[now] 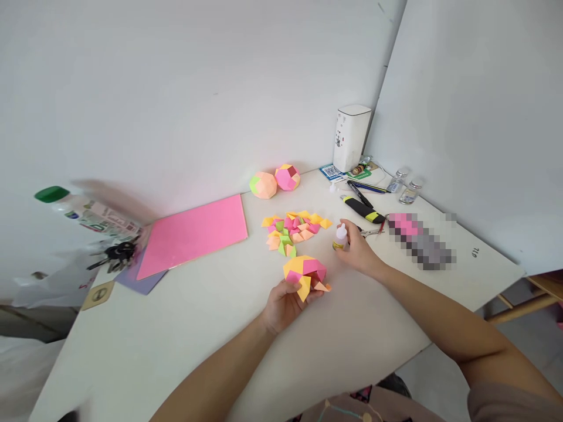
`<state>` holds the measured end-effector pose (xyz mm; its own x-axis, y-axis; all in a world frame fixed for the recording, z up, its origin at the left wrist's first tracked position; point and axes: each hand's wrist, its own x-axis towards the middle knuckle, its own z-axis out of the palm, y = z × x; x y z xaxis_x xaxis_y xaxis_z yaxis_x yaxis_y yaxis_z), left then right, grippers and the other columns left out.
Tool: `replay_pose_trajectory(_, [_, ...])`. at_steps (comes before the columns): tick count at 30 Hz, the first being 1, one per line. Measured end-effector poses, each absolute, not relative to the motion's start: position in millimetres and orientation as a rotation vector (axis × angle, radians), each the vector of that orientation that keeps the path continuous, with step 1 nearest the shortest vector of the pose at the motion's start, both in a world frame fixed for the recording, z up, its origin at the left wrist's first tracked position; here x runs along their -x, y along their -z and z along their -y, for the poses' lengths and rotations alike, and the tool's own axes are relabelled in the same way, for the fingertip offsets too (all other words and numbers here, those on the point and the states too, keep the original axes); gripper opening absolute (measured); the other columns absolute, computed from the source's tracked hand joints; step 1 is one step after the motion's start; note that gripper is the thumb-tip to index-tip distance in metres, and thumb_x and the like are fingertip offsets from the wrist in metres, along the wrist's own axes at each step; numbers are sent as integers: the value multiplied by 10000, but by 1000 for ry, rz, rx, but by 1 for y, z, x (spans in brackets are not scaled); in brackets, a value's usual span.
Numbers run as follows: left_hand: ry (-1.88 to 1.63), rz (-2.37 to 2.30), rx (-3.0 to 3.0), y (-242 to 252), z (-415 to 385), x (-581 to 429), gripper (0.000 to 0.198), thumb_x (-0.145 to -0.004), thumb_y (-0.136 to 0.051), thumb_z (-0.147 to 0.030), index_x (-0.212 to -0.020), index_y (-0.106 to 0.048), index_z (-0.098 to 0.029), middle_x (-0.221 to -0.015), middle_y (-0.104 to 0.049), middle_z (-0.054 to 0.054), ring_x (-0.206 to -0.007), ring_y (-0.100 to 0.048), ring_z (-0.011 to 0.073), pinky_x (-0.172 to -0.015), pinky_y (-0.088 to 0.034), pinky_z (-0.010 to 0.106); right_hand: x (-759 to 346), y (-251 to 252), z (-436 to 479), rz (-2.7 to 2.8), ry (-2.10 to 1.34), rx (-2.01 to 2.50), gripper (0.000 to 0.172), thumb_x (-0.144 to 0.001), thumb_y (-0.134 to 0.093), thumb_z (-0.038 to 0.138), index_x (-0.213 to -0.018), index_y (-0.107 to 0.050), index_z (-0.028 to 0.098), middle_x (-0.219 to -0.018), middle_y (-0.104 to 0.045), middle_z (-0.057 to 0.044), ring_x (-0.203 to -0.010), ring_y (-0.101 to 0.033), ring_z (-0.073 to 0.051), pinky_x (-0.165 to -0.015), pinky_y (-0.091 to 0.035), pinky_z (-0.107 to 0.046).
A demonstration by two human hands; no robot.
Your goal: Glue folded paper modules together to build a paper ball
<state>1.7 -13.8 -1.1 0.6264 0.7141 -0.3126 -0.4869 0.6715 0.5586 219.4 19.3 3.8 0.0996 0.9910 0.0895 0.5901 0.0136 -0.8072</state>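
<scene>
My left hand (284, 308) is closed round a partly built folded-paper ball (303, 269) in yellow, pink and orange, with an opening on its right side and loose flaps hanging. My right hand (363, 252) has its fingers and thumb round a small white glue bottle (340, 237) with a pointed nozzle, which stands upright at the table top. Left of the bottle lies a loose pile of small folded paper pieces (294, 230) in pink, yellow, orange and green. Two finished paper balls, one orange and green (264, 185) and one mostly pink (287, 177), sit against the wall.
Pink paper sheets (197, 237) lie at the left, near keys (118, 253) and a green-capped bottle (97, 214). At the right are a utility knife (363, 209), scissors (372, 232), pens (367, 186), two small glass jars (410, 192) and a white container (350, 139).
</scene>
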Motion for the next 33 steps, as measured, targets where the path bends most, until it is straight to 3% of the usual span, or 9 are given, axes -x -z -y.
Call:
replay_pose_trajectory(4, [-725, -564, -411, -1, 14, -3, 274, -666, -562, -145, -924, -647, -103, -796, -663, 75, -925, -628, 270, -827, -489, 346, -218, -16, -5, 1632, -167, 1565, 693, -641, -484, 43, -1297, -313, 184, -1337, -346, -160, -1289, -311, -303, -1019, -334, -496])
replay_pose_trajectory(7, [-725, -564, -390, -1, 13, -2, 265, -675, -550, -146, -916, -645, -92, -800, -670, 84, -896, -636, 254, -818, -494, 340, -213, -27, 8, 1643, 96, 1386, 507, -703, -483, 59, -1189, -441, 195, -1172, -475, -150, -1144, -441, -301, -938, -391, -493])
replay_pose_trajectory(9, [-725, -558, -372, 1, 13, -2, 278, -680, -539, -147, -931, -640, -84, -828, -677, 95, -871, -641, 241, -821, -496, 346, -208, -31, 16, 1713, 50, 1247, 330, -751, -501, 108, -1060, -512, 224, -940, -571, -109, -905, -542, -263, -789, -457, -436])
replay_pose_trajectory(11, [-724, -548, -351, 4, 13, -1, 295, -686, -531, -150, -955, -632, -80, -854, -682, 97, -830, -647, 225, -823, -499, 354, -202, -33, 22, 1852, -135, 1167, 156, -786, -509, 159, -918, -549, 232, -740, -580, -58, -691, -538, -205, -638, -452, -351])
replay_pose_trajectory(13, [-733, -529, -332, 5, 12, -1, 310, -700, -519, -149, -986, -623, -86, -872, -687, 90, -797, -650, 206, -809, -507, 348, -197, -34, 24, 1975, -348, 1155, 47, -810, -507, 212, -817, -553, 223, -660, -567, -28, -608, -512, -165, -569, -413, -297])
replay_pose_trajectory(18, [-759, -464, -307, 6, 10, -1, 293, -713, -498, -137, -965, -636, -85, -796, -686, 75, -742, -647, 174, -739, -523, 291, -193, -35, 22, 2149, -706, 1167, 181, -782, -587, 374, -748, -551, 201, -703, -566, -20, -626, -491, -137, -524, -371, -246])
replay_pose_trajectory(22, [-756, -474, -270, 6, 10, 0, 259, -702, -499, -132, -906, -649, -82, -715, -674, 67, -697, -640, 164, -737, -523, 285, -193, -30, 20, 2131, -854, 1119, 192, -788, -611, 369, -724, -576, 192, -777, -584, -40, -703, -520, -146, -548, -394, -241])
replay_pose_trajectory(28, [-775, -533, -308, 3, 12, -3, 274, -709, -508, -137, -945, -636, -81, -828, -669, 103, -770, -607, 187, -705, -491, 300, -193, -29, 16, 1934, -896, 1105, 192, -804, -607, 374, -722, -632, 201, -783, -559, -43, -637, -494, -131, -523, -403, -253])
replay_pose_trajectory(33, [-752, -496, -365, 0, 11, -4, 232, -689, -525, -167, -880, -632, -92, -716, -592, 73, -681, -534, 156, -582, -416, 262, -192, -33, 15, 1827, -890, 1211, 177, -770, -648, 375, -702, -641, 212, -808, -520, -36, -687, -492, -138, -587, -441, -269])
